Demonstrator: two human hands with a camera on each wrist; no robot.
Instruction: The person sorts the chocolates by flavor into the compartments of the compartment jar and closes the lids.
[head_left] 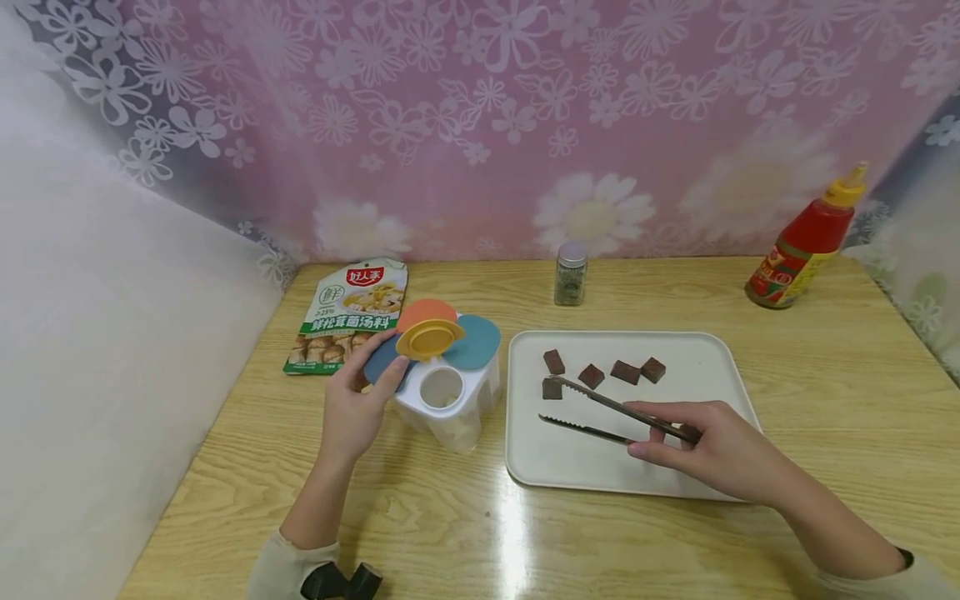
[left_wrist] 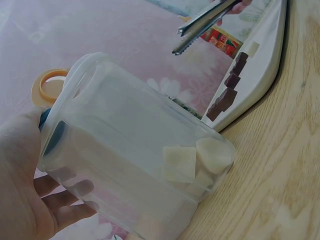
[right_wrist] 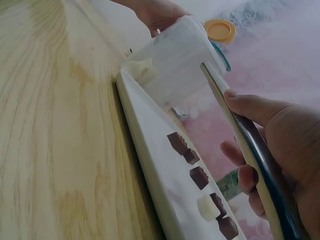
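My left hand (head_left: 358, 410) grips the side of a clear storage container (head_left: 459, 429) with coloured flip lids. Its yellow lid (head_left: 431, 339) stands raised beside an open round hole; the orange, teal and dark blue lids lie down. Through the wall in the left wrist view, pale pieces (left_wrist: 180, 163) show at the bottom. In my right hand (head_left: 712, 450) are metal tongs (head_left: 615, 407), arms apart, over the white tray (head_left: 697, 375). Several dark brown cubes (head_left: 591, 376) lie there, one by the upper tong tip. A pale piece (right_wrist: 207, 207) sits among them in the right wrist view.
Behind the container lies a green and white food packet (head_left: 352, 312). A small spice jar (head_left: 571, 275) stands at the back middle, and a red sauce bottle (head_left: 806, 242) at the back right. A floral backdrop (head_left: 480, 133) closes off the table's far edge.
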